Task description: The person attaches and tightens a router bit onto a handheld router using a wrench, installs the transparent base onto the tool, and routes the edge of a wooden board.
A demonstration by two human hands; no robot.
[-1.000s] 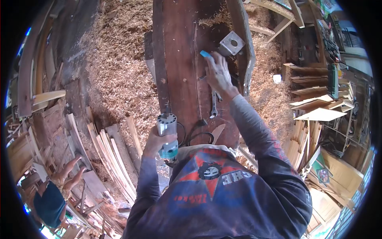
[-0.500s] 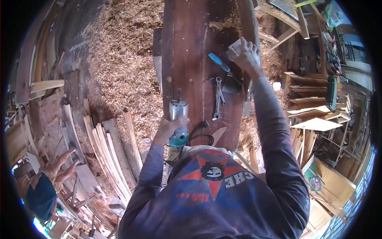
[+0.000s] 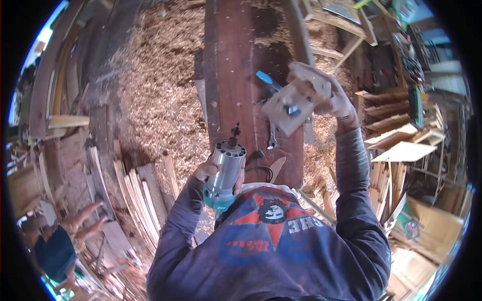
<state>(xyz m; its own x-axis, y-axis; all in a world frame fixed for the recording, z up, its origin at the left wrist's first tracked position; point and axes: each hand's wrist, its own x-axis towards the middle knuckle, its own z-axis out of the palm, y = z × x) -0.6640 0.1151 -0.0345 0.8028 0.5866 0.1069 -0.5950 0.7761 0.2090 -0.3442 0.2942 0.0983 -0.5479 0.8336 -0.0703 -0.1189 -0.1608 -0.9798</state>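
Your left hand (image 3: 204, 171) grips the router (image 3: 226, 165) beside the bench (image 3: 233, 75), its bit (image 3: 235, 131) pointing away, likely for your safety. Your right hand (image 3: 339, 103) clasps the holed base (image 3: 278, 108) above the bench, probably edge-held to leave its opening uncovered.

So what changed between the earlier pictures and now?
The right hand has taken hold of the pale square-plated fitting and lifted it off the brown wooden bench, toward the person. The left hand still grips the silver-and-teal power tool; the metal spanner stays put.
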